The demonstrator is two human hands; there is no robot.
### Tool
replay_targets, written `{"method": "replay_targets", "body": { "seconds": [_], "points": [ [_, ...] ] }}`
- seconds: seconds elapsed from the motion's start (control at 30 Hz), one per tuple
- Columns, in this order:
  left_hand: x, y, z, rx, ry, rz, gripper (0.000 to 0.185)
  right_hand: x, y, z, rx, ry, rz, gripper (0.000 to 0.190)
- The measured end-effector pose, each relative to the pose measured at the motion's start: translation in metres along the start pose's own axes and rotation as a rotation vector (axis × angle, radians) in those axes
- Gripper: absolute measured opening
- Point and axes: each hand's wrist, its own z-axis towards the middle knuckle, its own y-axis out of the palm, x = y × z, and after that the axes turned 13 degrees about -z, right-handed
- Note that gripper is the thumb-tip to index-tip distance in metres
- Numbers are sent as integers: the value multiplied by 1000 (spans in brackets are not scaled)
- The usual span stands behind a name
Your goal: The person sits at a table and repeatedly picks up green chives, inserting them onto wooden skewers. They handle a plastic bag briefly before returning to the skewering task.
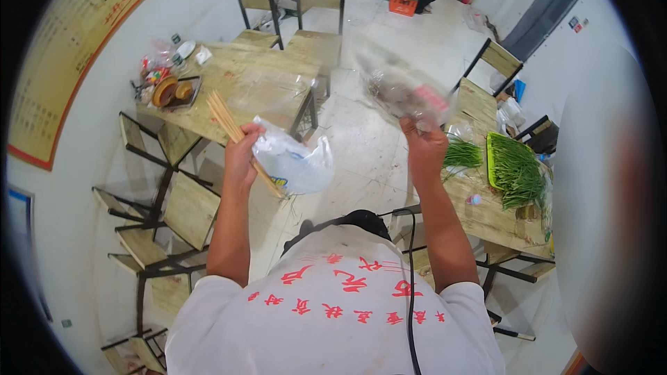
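Observation:
My left hand (241, 153) is closed around a bundle of thin wooden sticks (225, 114), perhaps chopsticks or skewers, slanting across the palm. A crumpled white plastic bag with blue and yellow print (294, 159) hangs from the same hand on its right side. My right hand (426, 146) grips a clear plastic bag (401, 94) with a pink printed patch. Motion blurs that bag, and its contents cannot be made out. Both hands are raised over the tiled floor between two wooden tables.
On the left wooden table (250, 70) stand a brown bowl (165, 91) and wrappers. The right table (479, 219) bears long green chives (516, 169) in a lime-green tray (492, 159), and a small pink-capped bottle (473, 199). Chairs (193, 211) line both sides. A black cable (411, 291) crosses my shirt.

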Motion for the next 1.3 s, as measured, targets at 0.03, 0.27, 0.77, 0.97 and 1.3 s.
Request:
{"method": "replay_targets", "body": {
  "seconds": [0.03, 0.27, 0.77, 0.97, 1.3],
  "points": [
    [2, 7, -2, -37, 22, -22, 11, 1, -3, 1, -101, 274, 340, 24],
    [16, 67, -37, -180, 44, -6, 7, -3, -6, -1, -449, 405, 683, 27],
    [15, 141, -61, -32, 128, 168, 15, -15, -42, -6, -448, 305, 923, 20],
    [17, 146, -72, -62, 132, 239, 15, -39, -67, -4, -359, 284, 896, 26],
    [-8, 161, -90, -109, -124, 90, 18, -11, -48, -18, -407, 112, 352, 23]
  ]
}}
